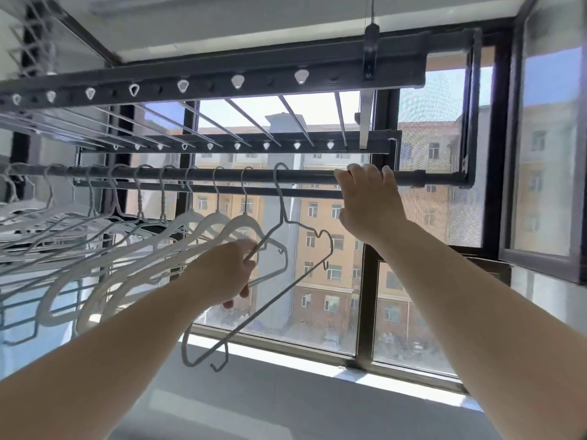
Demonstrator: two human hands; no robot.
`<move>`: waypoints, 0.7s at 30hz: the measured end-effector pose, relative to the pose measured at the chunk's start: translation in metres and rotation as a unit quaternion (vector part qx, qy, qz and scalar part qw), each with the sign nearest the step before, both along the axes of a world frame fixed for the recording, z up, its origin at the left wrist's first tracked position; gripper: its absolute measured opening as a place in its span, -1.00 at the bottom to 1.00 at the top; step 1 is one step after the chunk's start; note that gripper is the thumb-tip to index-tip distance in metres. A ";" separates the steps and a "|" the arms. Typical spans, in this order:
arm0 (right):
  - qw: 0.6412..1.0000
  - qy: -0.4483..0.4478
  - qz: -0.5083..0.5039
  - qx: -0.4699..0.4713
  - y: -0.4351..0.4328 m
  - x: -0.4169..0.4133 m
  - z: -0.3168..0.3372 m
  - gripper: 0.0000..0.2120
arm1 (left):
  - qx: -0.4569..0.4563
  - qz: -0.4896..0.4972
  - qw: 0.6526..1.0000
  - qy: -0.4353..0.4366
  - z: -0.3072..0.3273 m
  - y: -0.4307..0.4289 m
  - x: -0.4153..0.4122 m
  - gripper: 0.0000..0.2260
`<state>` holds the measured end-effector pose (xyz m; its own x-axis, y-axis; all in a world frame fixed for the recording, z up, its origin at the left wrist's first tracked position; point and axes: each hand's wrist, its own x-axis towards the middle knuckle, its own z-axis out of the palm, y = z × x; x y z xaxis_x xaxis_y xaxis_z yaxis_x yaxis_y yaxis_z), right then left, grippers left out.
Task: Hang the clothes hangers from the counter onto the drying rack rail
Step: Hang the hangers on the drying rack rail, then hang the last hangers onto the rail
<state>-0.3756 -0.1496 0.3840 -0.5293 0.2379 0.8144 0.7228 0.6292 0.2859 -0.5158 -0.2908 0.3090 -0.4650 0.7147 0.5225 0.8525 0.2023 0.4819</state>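
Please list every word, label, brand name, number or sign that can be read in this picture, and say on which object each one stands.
There are none to read. The wire hanger, the white plastic hangers, the drying rack rail and the rack beam above it carry no print, and the building outside the window shows no sign.

We face a wide window (365, 296) with dark frames and several panes. A fine mesh screen (438, 211) covers the upper right pane. A hinged sash (546, 154) stands open at far right. Outside we see a tan-and-orange apartment block (324, 281) under a pale, bright sky. Hard daylight strikes the white sill (301, 363). The ceiling (222, 23) overhead is white.
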 end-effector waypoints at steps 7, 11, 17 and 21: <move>1.000 -0.005 -0.001 -0.018 -0.004 0.001 0.002 -0.48 | -0.017 0.016 1.000 0.009 0.000 -0.003 0.002 -0.70; 1.000 -0.002 0.003 -0.022 -0.006 0.004 -0.003 -0.48 | -0.026 0.044 0.996 0.072 0.002 -0.010 0.004 -0.65; 0.998 0.049 0.023 -0.021 -0.010 0.019 -0.030 -0.54 | 0.108 0.049 0.981 0.152 0.005 -0.019 0.025 -0.68; 0.998 0.057 0.005 -0.036 -0.007 0.042 -0.058 -0.59 | 0.206 -0.048 0.962 0.173 -0.010 -0.027 0.055 -0.77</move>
<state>-0.3333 -0.1565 0.3264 -0.4369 0.2929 0.8505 0.7413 0.6527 0.1560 -0.4613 -0.3174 0.2990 -0.1535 0.4453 0.8821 0.9817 -0.0331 0.1875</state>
